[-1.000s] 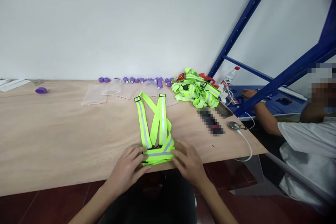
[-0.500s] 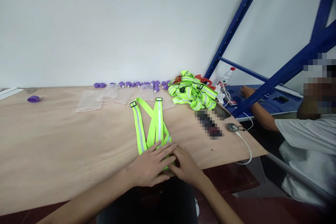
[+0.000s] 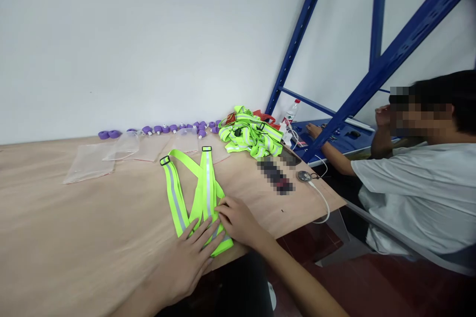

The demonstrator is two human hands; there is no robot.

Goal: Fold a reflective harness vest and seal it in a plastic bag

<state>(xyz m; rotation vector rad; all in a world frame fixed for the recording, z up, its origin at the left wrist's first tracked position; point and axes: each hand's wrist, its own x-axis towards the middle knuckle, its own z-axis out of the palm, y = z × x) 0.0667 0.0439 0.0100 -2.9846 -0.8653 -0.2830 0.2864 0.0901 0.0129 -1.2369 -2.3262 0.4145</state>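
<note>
- From over here, I see the neon-yellow harness (image 3: pixel 207 181) lying near the front edge of the surface (image 3: pixel 92 228).
- My left hand (image 3: pixel 190 260) lies spread across its lower end (grip open).
- My right hand (image 3: pixel 238 222) touches its right side; whether that grip is closed, I cannot tell.

On the table (image 3: pixel 111 228), the strap harness (image 3: pixel 207 193) was laid near the front edge; behind it bags (image 3: pixel 91 161) were spread, with a strap pile (image 3: pixel 253 134) heaped to their right.
</note>
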